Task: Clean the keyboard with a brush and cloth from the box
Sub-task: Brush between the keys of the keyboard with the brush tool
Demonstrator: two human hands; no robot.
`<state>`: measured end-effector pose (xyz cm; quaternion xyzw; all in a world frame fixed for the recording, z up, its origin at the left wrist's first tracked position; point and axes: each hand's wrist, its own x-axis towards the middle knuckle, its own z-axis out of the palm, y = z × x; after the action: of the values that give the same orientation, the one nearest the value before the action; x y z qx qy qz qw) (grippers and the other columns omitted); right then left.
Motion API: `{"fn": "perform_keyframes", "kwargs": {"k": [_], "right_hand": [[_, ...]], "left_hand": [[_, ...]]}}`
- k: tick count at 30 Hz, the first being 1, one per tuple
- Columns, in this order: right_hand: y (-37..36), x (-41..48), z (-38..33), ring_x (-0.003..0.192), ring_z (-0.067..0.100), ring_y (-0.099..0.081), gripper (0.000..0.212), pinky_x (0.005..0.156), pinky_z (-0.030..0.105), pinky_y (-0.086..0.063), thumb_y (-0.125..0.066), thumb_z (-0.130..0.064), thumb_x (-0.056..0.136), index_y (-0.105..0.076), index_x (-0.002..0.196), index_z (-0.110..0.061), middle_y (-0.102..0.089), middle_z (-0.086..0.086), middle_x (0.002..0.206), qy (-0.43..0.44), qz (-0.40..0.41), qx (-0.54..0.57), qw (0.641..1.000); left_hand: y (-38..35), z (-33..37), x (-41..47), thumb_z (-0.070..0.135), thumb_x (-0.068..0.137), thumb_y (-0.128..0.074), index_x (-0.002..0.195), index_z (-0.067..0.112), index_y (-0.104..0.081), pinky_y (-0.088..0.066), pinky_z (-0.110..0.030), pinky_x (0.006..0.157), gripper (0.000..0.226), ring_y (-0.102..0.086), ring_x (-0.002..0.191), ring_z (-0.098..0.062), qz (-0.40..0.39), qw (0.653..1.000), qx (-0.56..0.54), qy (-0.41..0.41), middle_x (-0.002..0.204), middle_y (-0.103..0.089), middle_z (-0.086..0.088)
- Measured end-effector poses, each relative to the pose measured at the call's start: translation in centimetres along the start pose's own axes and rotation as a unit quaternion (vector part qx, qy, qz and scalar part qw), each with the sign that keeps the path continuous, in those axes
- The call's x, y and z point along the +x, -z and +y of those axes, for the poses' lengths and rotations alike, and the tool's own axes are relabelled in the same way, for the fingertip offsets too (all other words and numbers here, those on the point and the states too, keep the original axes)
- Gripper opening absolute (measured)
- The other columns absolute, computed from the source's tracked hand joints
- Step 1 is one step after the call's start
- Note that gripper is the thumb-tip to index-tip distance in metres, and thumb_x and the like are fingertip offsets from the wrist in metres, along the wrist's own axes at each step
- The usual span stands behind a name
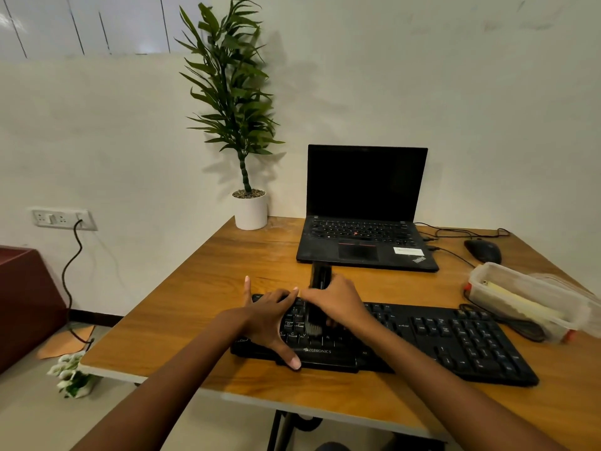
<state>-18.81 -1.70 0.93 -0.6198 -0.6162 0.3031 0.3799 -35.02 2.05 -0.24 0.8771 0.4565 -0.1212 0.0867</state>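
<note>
A black keyboard (455, 340) lies along the front of the wooden table (208, 281). My left hand (270, 317) rests spread on its left end, fingers straight, thumb at the front edge. My right hand (338, 304) grips a black brush (318, 278) upright, its bristles down on the keys left of the middle. A clear plastic box (520, 294) stands at the right with a pale cloth inside; its lid lies beside it.
An open black laptop (364, 242) sits behind the keyboard, a mouse (483, 250) with cables to its right. A potted plant (248, 206) stands at the back left corner. A wall socket (61, 219) with a cable is at the left.
</note>
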Motion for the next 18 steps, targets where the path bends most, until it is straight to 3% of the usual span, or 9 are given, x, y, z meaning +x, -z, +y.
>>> {"fn": "perform_keyframes", "kwargs": {"k": [4, 8, 10, 12, 15, 18], "right_hand": [[-0.3, 0.8, 0.2, 0.069, 0.017, -0.059, 0.021, 0.062, 0.033, -0.05, -0.069, -0.029, 0.074, -0.05, 0.08, -0.022, -0.057, -0.004, 0.073, 0.017, 0.075, 0.002, 0.997], [-2.2, -2.2, 0.8, 0.063, 0.014, -0.059, 0.022, 0.054, 0.03, -0.048, -0.066, -0.033, 0.071, -0.051, 0.085, -0.024, -0.059, -0.004, 0.073, 0.032, 0.04, -0.044, 0.998], [-1.6, -2.0, 0.1, 0.053, 0.013, -0.058, 0.019, 0.047, 0.027, -0.048, -0.067, -0.031, 0.072, -0.051, 0.079, -0.023, -0.06, -0.003, 0.07, 0.001, 0.0, -0.027, 1.0], [-0.2, -0.9, -0.4, 0.044, 0.013, -0.056, 0.02, 0.042, 0.024, -0.047, -0.068, -0.032, 0.075, -0.053, 0.076, -0.019, -0.062, 0.0, 0.067, -0.029, 0.009, -0.008, 1.0], [0.6, 0.0, -0.2, 0.054, 0.015, -0.059, 0.021, 0.052, 0.031, -0.052, -0.068, -0.03, 0.074, -0.048, 0.073, -0.023, -0.062, 0.001, 0.07, -0.017, 0.088, 0.0, 0.996], [-1.4, -2.2, 0.8, 0.061, 0.011, -0.058, 0.021, 0.056, 0.031, -0.051, -0.068, -0.031, 0.074, -0.048, 0.078, -0.026, -0.058, -0.006, 0.069, 0.025, 0.079, -0.002, 0.997]], "left_hand": [[0.0, 0.1, 0.0, 0.073, 0.065, -0.064, 0.148, 0.021, 0.019, 0.03, -0.068, 0.094, 0.128, 0.008, 0.146, -0.022, 0.005, 1.0, -0.001, 0.004, 0.159, 0.004, 0.0], [-0.3, -0.2, 0.2, 0.074, 0.063, -0.065, 0.149, 0.024, 0.016, 0.033, -0.067, 0.091, 0.128, 0.007, 0.146, -0.022, 0.012, 1.0, -0.01, -0.011, 0.159, 0.002, 0.001], [-0.3, -0.3, 0.1, 0.074, 0.064, -0.065, 0.149, 0.024, 0.016, 0.033, -0.067, 0.092, 0.128, 0.008, 0.146, -0.022, 0.01, 1.0, -0.01, -0.011, 0.159, 0.003, 0.0], [-0.2, -0.2, 0.0, 0.074, 0.064, -0.064, 0.149, 0.022, 0.017, 0.031, -0.068, 0.094, 0.128, 0.009, 0.146, -0.023, 0.005, 1.0, -0.006, -0.005, 0.159, 0.005, -0.002], [0.0, -0.1, -0.1, 0.072, 0.066, -0.064, 0.148, 0.021, 0.02, 0.029, -0.068, 0.095, 0.128, 0.008, 0.146, -0.024, 0.003, 1.0, -0.003, 0.002, 0.159, 0.005, -0.003], [-0.1, -0.2, 0.1, 0.073, 0.065, -0.064, 0.147, 0.021, 0.021, 0.03, -0.068, 0.094, 0.129, 0.009, 0.146, -0.023, 0.004, 1.0, -0.007, -0.003, 0.159, 0.006, -0.002]]}}
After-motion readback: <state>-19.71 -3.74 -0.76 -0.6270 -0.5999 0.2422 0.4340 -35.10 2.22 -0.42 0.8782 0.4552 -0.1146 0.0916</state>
